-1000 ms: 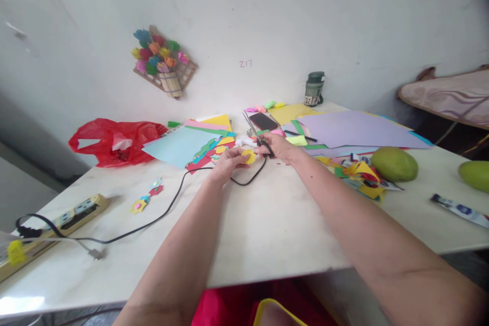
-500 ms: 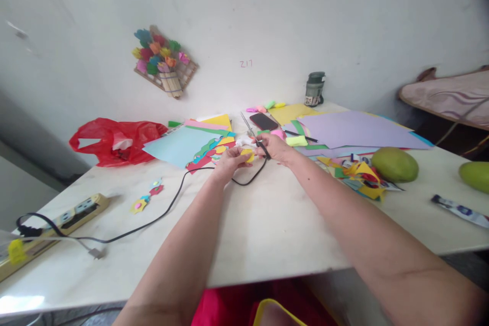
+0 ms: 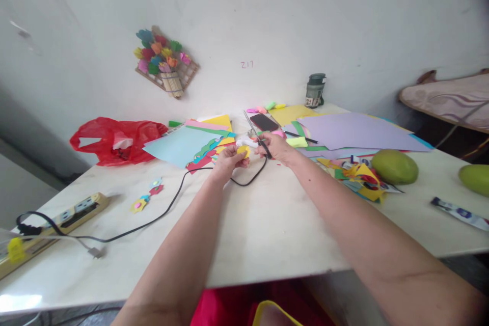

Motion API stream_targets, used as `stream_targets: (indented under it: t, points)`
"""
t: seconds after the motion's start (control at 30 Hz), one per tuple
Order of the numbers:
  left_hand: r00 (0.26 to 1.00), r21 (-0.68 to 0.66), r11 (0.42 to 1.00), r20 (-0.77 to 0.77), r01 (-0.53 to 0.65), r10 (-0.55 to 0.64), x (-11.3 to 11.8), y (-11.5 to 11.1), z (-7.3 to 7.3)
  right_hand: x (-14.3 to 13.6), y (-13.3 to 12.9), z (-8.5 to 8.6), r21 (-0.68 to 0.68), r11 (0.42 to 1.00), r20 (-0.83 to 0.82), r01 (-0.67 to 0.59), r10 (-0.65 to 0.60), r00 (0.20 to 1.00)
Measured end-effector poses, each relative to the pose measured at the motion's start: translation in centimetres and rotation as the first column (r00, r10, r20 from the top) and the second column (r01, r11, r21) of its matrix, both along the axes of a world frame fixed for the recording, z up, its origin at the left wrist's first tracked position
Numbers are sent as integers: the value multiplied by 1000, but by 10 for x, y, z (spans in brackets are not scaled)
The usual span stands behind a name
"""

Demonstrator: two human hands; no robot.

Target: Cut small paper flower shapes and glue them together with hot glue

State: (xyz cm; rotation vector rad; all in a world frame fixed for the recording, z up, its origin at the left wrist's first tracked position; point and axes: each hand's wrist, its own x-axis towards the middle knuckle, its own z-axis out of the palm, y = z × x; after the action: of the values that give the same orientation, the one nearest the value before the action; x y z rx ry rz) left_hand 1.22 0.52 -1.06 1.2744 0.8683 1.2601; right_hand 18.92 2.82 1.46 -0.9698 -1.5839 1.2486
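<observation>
My left hand (image 3: 231, 160) pinches a small yellow paper piece (image 3: 243, 151) near the middle of the table. Just right of it, my right hand (image 3: 275, 146) is closed on scissors (image 3: 250, 123) with black handles, their metal blades pointing up and away. The blades look close together, beside the yellow piece rather than across it. White crumpled material (image 3: 245, 141) lies behind the hands. Colored paper cutouts (image 3: 206, 155) spread left of my left hand. A black cord (image 3: 250, 182) curves below both hands.
Beyond the hands lies a phone (image 3: 264, 122). Large purple sheets (image 3: 344, 130), paper scraps (image 3: 361, 175) and a green fruit (image 3: 395, 166) are on the right. At left are a red bag (image 3: 103, 132), small paper flowers (image 3: 138, 205) and a power strip (image 3: 82, 209).
The yellow piece has shifted slightly left and up in my left hand. The scissor blades, apart before, now look closer together and have moved slightly right. A small red bit now shows below my right hand.
</observation>
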Motion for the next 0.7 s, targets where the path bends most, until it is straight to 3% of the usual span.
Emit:
stream_targets:
  t: [0.17, 0.37, 0.7]
  points:
    - [994, -7, 999, -106, 33, -34, 0, -1, 0, 2, 0, 2, 38, 999, -61, -3, 5, 998]
    - [986, -3, 999, -158, 43, -43, 0, -1, -1, -4, 1, 1, 73, 997, -16, -23, 24, 1000]
    - [1000, -19, 1000, 15, 8, -8, -2, 1, -3, -5, -5, 3, -7, 1000, 27, -15, 15, 1000]
